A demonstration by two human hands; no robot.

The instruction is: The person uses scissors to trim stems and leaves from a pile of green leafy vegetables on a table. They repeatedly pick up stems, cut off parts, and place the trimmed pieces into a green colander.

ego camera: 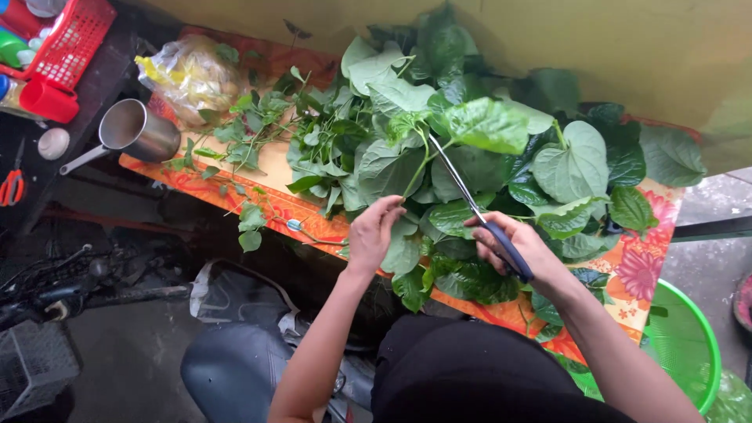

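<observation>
Two hands, left hand (374, 231), right hand (513, 244), one scissors (470, 205)

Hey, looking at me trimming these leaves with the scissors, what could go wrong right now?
The scissors in your right hand point at the stem that your left hand pinches, so the blades might nick those fingers. The leaf pile overhangs the near edge of the table, so cut leaves may slide off toward the floor. The metal cup sits at the table's left end and could be knocked off.
</observation>
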